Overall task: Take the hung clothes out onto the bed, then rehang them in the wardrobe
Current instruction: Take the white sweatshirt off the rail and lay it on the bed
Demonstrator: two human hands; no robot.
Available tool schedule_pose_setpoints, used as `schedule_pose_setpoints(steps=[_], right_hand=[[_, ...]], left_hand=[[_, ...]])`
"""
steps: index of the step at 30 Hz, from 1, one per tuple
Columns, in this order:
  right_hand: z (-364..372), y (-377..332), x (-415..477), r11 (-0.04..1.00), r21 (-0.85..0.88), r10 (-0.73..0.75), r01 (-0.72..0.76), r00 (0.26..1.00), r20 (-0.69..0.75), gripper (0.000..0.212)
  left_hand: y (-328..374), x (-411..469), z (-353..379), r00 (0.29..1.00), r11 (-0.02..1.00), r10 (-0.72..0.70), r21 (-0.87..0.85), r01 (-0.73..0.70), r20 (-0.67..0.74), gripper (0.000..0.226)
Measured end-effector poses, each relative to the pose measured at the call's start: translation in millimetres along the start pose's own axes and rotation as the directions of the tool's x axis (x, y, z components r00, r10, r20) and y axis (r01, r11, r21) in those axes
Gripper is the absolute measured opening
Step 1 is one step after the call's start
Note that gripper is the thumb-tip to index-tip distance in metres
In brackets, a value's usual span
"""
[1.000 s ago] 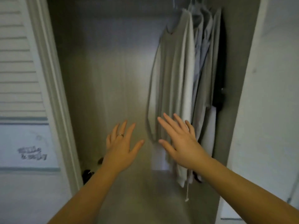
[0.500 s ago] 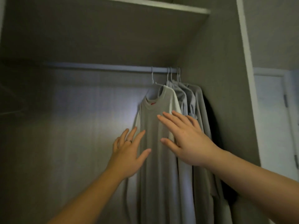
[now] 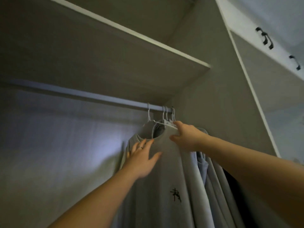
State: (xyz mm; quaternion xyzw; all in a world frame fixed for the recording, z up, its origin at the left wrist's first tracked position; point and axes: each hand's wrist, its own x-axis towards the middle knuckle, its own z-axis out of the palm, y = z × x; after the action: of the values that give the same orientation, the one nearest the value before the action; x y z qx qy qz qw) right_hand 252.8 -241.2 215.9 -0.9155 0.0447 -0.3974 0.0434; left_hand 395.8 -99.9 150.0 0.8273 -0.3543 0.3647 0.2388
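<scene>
At the right end of the wardrobe rail (image 3: 82, 94) hangs the grey shirt (image 3: 164, 178), first in a tight row of clothes. It sits between our two hands. Our right hand (image 3: 185, 137) has hold of its right shoulder. The thumb lies on the front of the cloth just beside the collar, and the fingers reach over the top edge along the arm of the white wire hanger (image 3: 148, 112). Their tips go out of sight behind the fabric. Our left hand (image 3: 141, 159) lies flat on the chest of the shirt just below the collar, fingers straight and spread, gripping nothing. It is blurred, and a ring (image 3: 140, 147) shows on one finger.

The shirt's long axis runs up and down. Its collar is at the top, close under the rail, and its body drops past the bottom edge of the view. Its front is turned toward us, with a small dark mark (image 3: 175, 195) low on the chest. The hanger's hook is over the rail, and its arm slants down to the right into our right hand.

Just behind the shirt the other garments (image 3: 202, 165) hang pressed together, pale grey and bluish. Their hooks are bunched on the rail, near the side panel (image 3: 213, 96) of the wardrobe. A dark piece hangs at the far right, partly hidden by our forearm. Above the rail runs a shelf (image 3: 131, 33) with a pale front edge. To the right of the panel are white cupboard doors (image 3: 279, 17) with dark handles (image 3: 264, 38).
</scene>
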Motion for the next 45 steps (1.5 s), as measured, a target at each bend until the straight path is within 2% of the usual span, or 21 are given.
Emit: schedule_pose_setpoints(steps=[3, 6, 9, 12, 14, 16, 20, 24, 27, 30, 33, 37, 43, 45], right_hand=[[-5, -14, 18, 0.987, 0.068, 0.143, -0.142, 0.99, -0.004, 0.047], [-6, -33, 27, 0.922, 0.29, 0.253, -0.255, 0.966, 0.047, 0.024], [-4, -51, 37, 0.842, 0.416, 0.322, -0.343, 0.939, 0.122, 0.023], [1, -65, 44, 0.859, 0.353, 0.333, -0.371, 0.928, 0.166, 0.026], [6, -73, 46, 0.901, 0.317, 0.289, -0.296, 0.955, 0.072, 0.018], [12, -79, 48, 0.905, 0.331, 0.293, -0.267, 0.956, -0.03, 0.029], [20, -84, 51, 0.877, 0.356, 0.386, -0.322, 0.914, -0.123, 0.022], [21, -70, 53, 0.84, 0.474, 0.432, -0.264, 0.854, -0.289, 0.031], [8, -59, 55, 0.851, 0.478, 0.424, -0.218, 0.823, -0.377, 0.03], [-10, -48, 50, 0.891, 0.421, 0.371, -0.171, 0.809, -0.456, 0.032], [-23, -34, 28, 0.949, 0.284, 0.264, -0.133, 0.828, -0.494, 0.035], [-47, -5, -11, 0.988, 0.096, 0.156, -0.124, 0.816, -0.556, 0.037], [-101, 48, -81, 0.974, -0.183, -0.014, -0.131, 0.779, -0.627, 0.037], [-121, 66, -110, 0.955, -0.254, -0.044, -0.155, 0.771, -0.636, 0.036]], left_hand=[[3, 11, 0, 1.0, 0.996, 0.018, -0.084, -0.016, 0.019, 0.07], [2, 16, 1, 0.998, 0.975, 0.057, -0.215, -0.05, 0.025, 0.074], [-4, 14, 2, 0.997, 0.922, 0.068, -0.384, -0.049, 0.038, 0.082], [-13, 9, 2, 0.997, 0.92, 0.055, -0.391, -0.027, 0.06, 0.079], [-19, 5, 1, 0.995, 0.918, 0.041, -0.397, -0.004, 0.086, 0.081], [-21, 0, 3, 0.994, 0.908, 0.045, -0.418, 0.001, 0.1, 0.082], [-20, -2, 10, 0.993, 0.891, 0.011, -0.453, 0.044, 0.118, 0.076], [-14, -1, 13, 0.993, 0.864, -0.011, -0.499, 0.071, 0.121, 0.087], [-6, 1, 12, 0.997, 0.861, -0.013, -0.506, 0.051, 0.077, 0.075], [2, 3, 5, 1.0, 0.895, -0.002, -0.447, -0.002, -0.008, 0.067], [12, 4, -3, 0.995, 0.917, 0.007, -0.396, -0.047, -0.101, 0.066], [30, 0, -8, 0.971, 0.922, 0.01, -0.375, -0.101, -0.237, 0.065], [79, -7, -10, 0.903, 0.935, -0.017, -0.328, -0.138, -0.429, 0.068], [106, -12, -8, 0.897, 0.926, -0.027, -0.349, -0.144, -0.441, 0.068]])
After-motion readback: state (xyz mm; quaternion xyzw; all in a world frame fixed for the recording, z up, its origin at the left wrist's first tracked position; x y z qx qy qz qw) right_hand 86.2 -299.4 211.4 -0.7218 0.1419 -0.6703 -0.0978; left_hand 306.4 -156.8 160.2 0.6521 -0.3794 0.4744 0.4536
